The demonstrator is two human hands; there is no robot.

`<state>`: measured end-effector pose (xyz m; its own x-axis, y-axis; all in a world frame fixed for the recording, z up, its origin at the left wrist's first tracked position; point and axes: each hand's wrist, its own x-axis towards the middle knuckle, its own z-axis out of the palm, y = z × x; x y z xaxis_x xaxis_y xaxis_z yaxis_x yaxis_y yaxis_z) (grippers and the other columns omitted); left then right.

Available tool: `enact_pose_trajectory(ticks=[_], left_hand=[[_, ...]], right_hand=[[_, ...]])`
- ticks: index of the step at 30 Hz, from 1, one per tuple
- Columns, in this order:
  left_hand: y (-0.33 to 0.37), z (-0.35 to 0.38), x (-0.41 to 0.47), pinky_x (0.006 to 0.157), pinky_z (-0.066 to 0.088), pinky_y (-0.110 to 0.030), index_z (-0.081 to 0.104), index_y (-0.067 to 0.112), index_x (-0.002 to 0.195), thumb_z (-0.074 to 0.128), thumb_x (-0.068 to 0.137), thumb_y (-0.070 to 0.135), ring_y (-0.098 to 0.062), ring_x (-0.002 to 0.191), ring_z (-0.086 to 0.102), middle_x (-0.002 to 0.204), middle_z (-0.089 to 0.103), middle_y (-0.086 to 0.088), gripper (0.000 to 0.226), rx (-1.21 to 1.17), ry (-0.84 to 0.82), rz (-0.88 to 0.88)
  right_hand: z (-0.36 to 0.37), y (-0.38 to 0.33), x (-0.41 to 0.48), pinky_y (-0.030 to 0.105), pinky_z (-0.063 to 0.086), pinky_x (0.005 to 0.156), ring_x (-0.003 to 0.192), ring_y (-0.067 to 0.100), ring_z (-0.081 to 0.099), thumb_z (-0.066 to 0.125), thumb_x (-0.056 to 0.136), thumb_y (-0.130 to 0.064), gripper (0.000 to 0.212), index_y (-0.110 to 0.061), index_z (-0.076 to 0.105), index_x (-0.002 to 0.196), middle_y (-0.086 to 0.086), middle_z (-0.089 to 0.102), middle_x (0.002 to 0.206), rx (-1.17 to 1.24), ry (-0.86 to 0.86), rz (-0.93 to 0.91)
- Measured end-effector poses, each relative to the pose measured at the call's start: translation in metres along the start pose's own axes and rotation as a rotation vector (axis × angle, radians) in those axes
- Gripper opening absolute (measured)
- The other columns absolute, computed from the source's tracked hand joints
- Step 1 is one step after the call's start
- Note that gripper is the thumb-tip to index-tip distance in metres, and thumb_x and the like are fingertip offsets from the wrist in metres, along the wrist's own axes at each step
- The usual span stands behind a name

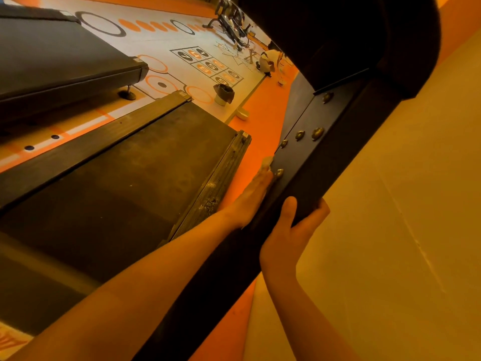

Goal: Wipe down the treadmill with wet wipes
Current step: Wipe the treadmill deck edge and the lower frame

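Observation:
The treadmill's dark upright post (309,162) runs diagonally through the view, with several brass bolts on it. My left hand (250,199) lies flat with straight fingers along the post's left face, and a pale wet wipe (267,162) shows at its fingertips, pressed to the post. My right hand (289,230) grips the post lower down, thumb on the front face and fingers wrapped behind. The treadmill belt (125,183) and its side rail (218,183) lie to the left.
A second treadmill (59,61) stands at the upper left. On the patterned orange-and-white floor stand a small bin with a dark liner (223,94) and a white box (242,113). An exercise bike (231,22) and a crouching person (269,61) are far back. A wall (403,204) closes the right.

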<state>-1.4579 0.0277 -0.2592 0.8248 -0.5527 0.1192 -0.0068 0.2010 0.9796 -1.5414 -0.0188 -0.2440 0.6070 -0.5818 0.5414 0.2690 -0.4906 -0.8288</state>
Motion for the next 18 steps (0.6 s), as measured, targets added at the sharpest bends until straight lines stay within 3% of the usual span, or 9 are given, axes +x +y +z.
enact_pose_trajectory(ticks=[2,3,7,9,11,15,18], left_hand=[[-0.009,-0.002,0.000,0.122,0.005,-0.036,0.008,0.029,0.156,0.015,0.078,0.088,-0.010,0.149,0.009,0.163,0.011,0.005,0.097,0.045,-0.013,-0.064],[-0.013,-0.002,-0.002,0.122,0.004,-0.038,0.008,0.031,0.156,0.013,0.080,0.087,-0.010,0.149,0.009,0.163,0.010,0.005,0.095,0.056,-0.009,-0.069],[-0.012,-0.001,-0.023,0.108,0.003,-0.018,0.002,0.029,0.155,0.011,0.100,0.050,0.002,0.143,0.002,0.162,0.003,0.011,0.060,-0.010,0.028,-0.045],[-0.011,0.002,-0.034,0.109,0.003,-0.018,0.001,0.031,0.154,0.011,0.100,0.047,0.009,0.134,0.003,0.161,0.003,0.014,0.057,-0.040,0.018,-0.018],[-0.013,0.006,-0.040,0.113,0.003,-0.020,0.005,0.035,0.153,0.013,0.093,0.057,0.012,0.133,0.004,0.160,0.005,0.017,0.065,-0.070,0.023,-0.011],[-0.011,0.012,-0.051,0.108,0.012,-0.006,0.016,0.051,0.142,0.024,0.089,0.075,0.019,0.136,0.009,0.144,0.014,0.038,0.058,-0.130,0.041,0.020],[-0.006,0.016,-0.051,0.111,0.010,-0.008,0.008,0.049,0.145,0.023,0.067,0.096,0.022,0.136,0.008,0.148,0.009,0.036,0.093,-0.081,0.044,0.085]], right_hand=[[0.000,-0.001,0.000,0.003,0.043,0.078,0.098,-0.020,0.050,0.049,0.090,-0.034,0.059,-0.005,0.032,0.138,-0.019,0.048,0.113,0.003,0.001,0.012],[0.000,-0.001,0.000,0.003,0.043,0.077,0.096,-0.021,0.050,0.048,0.090,-0.032,0.057,-0.005,0.032,0.138,-0.020,0.048,0.112,0.002,0.002,0.013],[0.001,-0.002,-0.001,0.003,0.043,0.078,0.097,-0.020,0.050,0.047,0.089,-0.034,0.057,-0.008,0.032,0.138,-0.022,0.047,0.111,-0.011,0.009,0.014],[0.001,-0.002,-0.001,0.004,0.043,0.080,0.099,-0.020,0.049,0.047,0.089,-0.034,0.057,-0.008,0.032,0.138,-0.022,0.046,0.112,-0.013,0.013,0.005],[0.001,-0.002,-0.001,0.003,0.042,0.080,0.100,-0.022,0.048,0.047,0.090,-0.033,0.057,-0.007,0.032,0.138,-0.022,0.045,0.113,-0.014,0.014,-0.005],[0.001,-0.003,-0.001,0.002,0.041,0.080,0.100,-0.022,0.047,0.047,0.091,-0.032,0.056,-0.006,0.033,0.138,-0.021,0.045,0.113,-0.024,0.018,-0.022],[0.002,-0.004,0.000,0.006,0.044,0.084,0.102,-0.018,0.049,0.047,0.091,-0.034,0.056,-0.009,0.033,0.138,-0.019,0.047,0.115,-0.025,0.023,-0.010]])
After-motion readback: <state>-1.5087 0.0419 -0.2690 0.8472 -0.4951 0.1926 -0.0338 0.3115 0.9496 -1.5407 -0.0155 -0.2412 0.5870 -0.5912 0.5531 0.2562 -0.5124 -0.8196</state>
